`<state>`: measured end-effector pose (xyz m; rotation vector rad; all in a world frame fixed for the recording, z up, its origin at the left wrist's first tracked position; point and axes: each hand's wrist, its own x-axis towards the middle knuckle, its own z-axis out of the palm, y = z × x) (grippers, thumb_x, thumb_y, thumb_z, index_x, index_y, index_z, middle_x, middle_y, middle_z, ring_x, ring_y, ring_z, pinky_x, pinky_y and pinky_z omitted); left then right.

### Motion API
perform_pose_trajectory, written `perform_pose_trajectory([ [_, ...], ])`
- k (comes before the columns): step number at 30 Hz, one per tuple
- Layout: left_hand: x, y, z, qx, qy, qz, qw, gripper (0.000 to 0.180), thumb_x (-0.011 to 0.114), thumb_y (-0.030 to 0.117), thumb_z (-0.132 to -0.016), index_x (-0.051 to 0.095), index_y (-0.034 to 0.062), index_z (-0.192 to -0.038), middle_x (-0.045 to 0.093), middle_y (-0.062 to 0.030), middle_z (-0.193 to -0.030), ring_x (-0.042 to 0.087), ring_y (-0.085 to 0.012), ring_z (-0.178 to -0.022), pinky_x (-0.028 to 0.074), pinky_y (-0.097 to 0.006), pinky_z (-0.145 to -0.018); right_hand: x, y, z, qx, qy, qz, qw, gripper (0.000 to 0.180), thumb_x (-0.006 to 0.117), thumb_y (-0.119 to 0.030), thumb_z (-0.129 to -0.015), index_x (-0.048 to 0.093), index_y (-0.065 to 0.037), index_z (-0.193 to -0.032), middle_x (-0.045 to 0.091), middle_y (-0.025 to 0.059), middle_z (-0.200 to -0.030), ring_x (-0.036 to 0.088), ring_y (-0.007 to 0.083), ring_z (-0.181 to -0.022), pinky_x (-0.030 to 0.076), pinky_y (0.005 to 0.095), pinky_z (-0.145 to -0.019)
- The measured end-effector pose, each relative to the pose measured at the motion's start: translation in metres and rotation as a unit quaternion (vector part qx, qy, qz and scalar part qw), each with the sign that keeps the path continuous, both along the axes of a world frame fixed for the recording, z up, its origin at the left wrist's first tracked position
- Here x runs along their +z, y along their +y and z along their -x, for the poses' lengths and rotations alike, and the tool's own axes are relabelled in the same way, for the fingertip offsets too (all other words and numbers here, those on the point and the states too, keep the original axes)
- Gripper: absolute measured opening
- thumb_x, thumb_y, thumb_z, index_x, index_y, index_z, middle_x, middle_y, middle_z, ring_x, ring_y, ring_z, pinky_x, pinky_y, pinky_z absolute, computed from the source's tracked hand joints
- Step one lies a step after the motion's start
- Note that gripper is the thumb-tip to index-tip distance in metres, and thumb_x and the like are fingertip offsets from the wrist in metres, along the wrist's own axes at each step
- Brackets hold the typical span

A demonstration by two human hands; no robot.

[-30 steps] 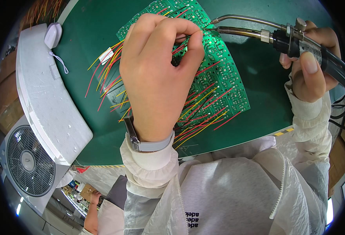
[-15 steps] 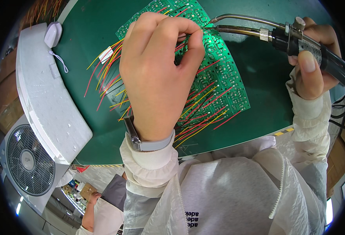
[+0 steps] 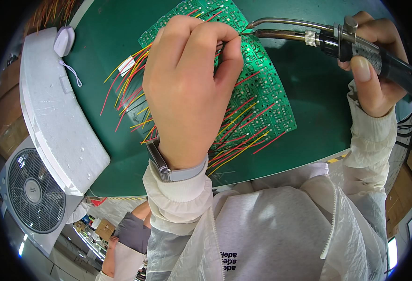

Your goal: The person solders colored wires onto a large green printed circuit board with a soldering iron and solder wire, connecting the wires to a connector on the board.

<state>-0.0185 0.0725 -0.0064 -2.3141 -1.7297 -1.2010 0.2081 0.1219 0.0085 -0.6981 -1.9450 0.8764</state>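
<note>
A green circuit board (image 3: 273, 93) lies on the green table mat, with red, yellow and black wires (image 3: 236, 133) standing off its pads. Over its upper part is my left hand (image 3: 192, 75), thumb and forefinger pinched on a thin dark wire whose end meets the board by the iron's tip. My right hand (image 3: 379, 70) grips a soldering iron (image 3: 285, 35) with a thin metal feed tube (image 3: 290, 21) clamped above it. Tip and tube end come together at the board's upper right area. More wires (image 3: 131, 84) stick out left of my left hand, one with a white tag (image 3: 126, 66).
A long white foam block (image 3: 61, 112) edges the table at left, with a small white case and strap (image 3: 64, 42) on it. Beyond stands a box fan (image 3: 32, 189). Black cables (image 3: 407, 133) hang at right. Another person's arm (image 3: 110, 257) shows at lower left.
The board has shifted very slightly left. My right hand and the soldering iron have moved a little left, the tip staying at the board. The other person at lower left has moved.
</note>
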Motion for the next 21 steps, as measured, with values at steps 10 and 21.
perform_pose_trajectory([
  [10, 0.0065, -0.0017, -0.0054, 0.001, -0.075, 0.056, 0.996, 0.013, 0.066, -0.004, -0.068, 0.059, 0.0031, -0.076, 0.057, -0.0032, -0.074, 0.054, -0.0099, -0.062, 0.043, -0.021, -0.056, 0.0021, -0.0037, -0.0002, 0.016, -0.026, -0.06, 0.998, 0.032, 0.061, -0.02, -0.079, 0.044, 0.003, -0.093, 0.051, 0.0151, -0.073, 0.045, 0.0113, -0.055, 0.038, 0.0211, -0.047],
  [21, 0.0041, -0.0001, -0.0036, -0.006, -0.053, 0.034, 0.998, 0.014, 0.067, -0.003, -0.068, 0.059, 0.0029, -0.077, 0.057, -0.0036, -0.073, 0.055, -0.0115, -0.061, 0.044, -0.022, -0.057, 0.0003, -0.0047, -0.0006, 0.006, -0.02, -0.059, 0.998, 0.035, 0.062, -0.022, -0.079, 0.043, 0.002, -0.096, 0.052, 0.017, -0.076, 0.049, 0.0127, -0.055, 0.042, 0.022, -0.048],
])
